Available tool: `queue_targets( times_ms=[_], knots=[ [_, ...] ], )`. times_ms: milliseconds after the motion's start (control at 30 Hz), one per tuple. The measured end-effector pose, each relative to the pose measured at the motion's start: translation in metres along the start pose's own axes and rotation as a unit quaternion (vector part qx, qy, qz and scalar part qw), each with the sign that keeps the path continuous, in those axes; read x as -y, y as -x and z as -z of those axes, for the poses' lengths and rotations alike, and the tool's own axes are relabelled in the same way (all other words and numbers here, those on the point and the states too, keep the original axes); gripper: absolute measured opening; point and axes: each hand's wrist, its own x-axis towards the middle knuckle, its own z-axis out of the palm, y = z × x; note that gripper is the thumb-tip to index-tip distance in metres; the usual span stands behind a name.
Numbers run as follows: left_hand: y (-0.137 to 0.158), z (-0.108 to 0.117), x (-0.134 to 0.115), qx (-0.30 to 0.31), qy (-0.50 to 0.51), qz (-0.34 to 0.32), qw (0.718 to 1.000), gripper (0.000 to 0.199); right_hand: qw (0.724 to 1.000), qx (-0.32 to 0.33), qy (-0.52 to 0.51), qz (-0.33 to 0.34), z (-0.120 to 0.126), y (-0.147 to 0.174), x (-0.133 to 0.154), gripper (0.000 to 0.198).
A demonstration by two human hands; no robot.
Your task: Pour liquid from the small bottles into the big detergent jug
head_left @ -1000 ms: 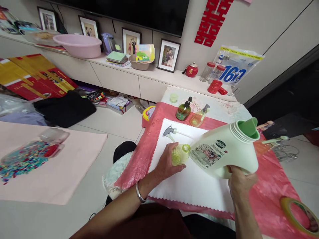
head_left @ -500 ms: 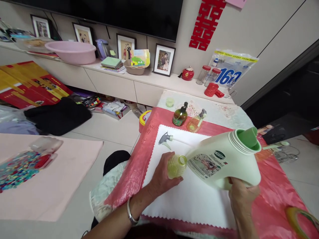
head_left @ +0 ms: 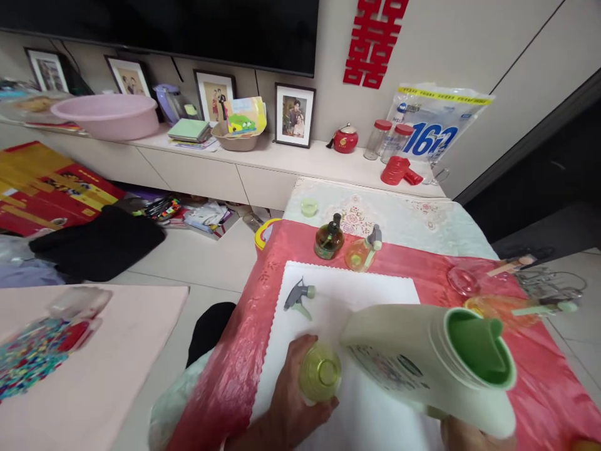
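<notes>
Wrapped round a small yellow-green clear bottle (head_left: 313, 383) is my left hand (head_left: 287, 391); the bottle's round open mouth faces up towards me. My right hand (head_left: 472, 436), partly cut off by the bottom edge, grips a large pale green detergent jug (head_left: 399, 341) by its handle. The jug is tilted, with its green pouring spout (head_left: 486, 344) towards the right, apart from the bottle. A grey trigger sprayer head (head_left: 297, 295) lies on the white scalloped mat (head_left: 350, 282) beyond my left hand.
On the red table cover (head_left: 263, 294) stand a dark pump bottle (head_left: 328, 239) and an orange spray bottle (head_left: 360, 254). More clear bottles (head_left: 509, 307) lie at the right. A small green cup (head_left: 308, 207) sits farther back. Left is a pink-covered surface (head_left: 136, 338) with colourful small pieces.
The view has shifted, and both hands appear lower. The jug has tipped so its spout faces me more. The small bottle's mouth also points more towards me. Both hands keep their hold.
</notes>
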Motion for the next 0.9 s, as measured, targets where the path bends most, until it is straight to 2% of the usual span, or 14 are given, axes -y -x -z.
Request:
queue_targets(
  times_ms=[100,267,400,567,900],
  knots=[
    [-0.004,-0.002,-0.003,0.0,0.005,0.001,1.0,0.086,0.999,-0.051,0.008,-0.011,-0.005,0.005,0.021,0.035],
    [-0.012,-0.002,-0.01,0.008,0.022,-0.005,1.0,0.082,0.999,-0.035,-0.007,0.005,-0.012,0.005,0.038,0.029],
    [-0.015,-0.001,-0.013,0.011,0.042,-0.011,0.999,0.081,0.999,-0.012,-0.031,0.028,-0.021,-0.001,0.038,0.032],
    [-0.016,0.0,-0.016,0.024,0.065,-0.007,0.998,0.084,0.997,-0.02,-0.053,0.056,-0.029,-0.006,0.033,0.039],
    [-0.019,-0.003,-0.019,0.014,0.063,-0.005,0.998,0.084,0.997,-0.018,-0.05,0.052,-0.032,-0.012,0.026,0.036]
  ],
)
